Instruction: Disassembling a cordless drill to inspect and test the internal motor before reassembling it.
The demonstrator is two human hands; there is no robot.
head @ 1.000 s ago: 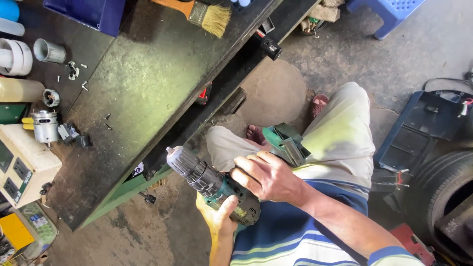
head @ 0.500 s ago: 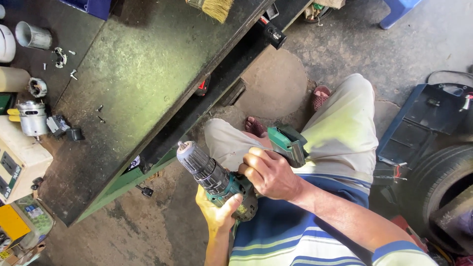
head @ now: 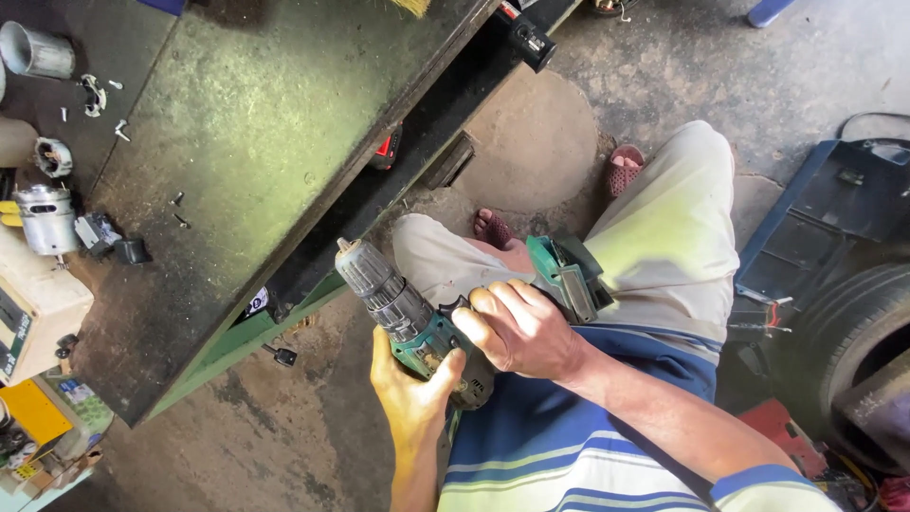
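Note:
A teal and black cordless drill [head: 408, 318] lies across my lap, its grey chuck pointing up-left toward the workbench edge. My left hand [head: 409, 389] cups the drill body from below. Over the rear of the body and the handle, my right hand [head: 521, 327] is wrapped from above. The drill's teal handle base [head: 567, 275] sticks out to the right, over my thigh. I sit with my legs in light trousers and red sandals on the concrete floor.
A dark, worn workbench [head: 246, 142] fills the upper left. Small motors [head: 47, 218], a grey tube [head: 33, 49] and loose screws lie at its left end. A beige meter box [head: 28, 313] stands at far left. A tyre [head: 853, 351] and dark blue case [head: 825, 218] are at right.
The view has drifted so the bench and drill sit higher and further right. The drill stays in both hands, its chuck tilted slightly more upward.

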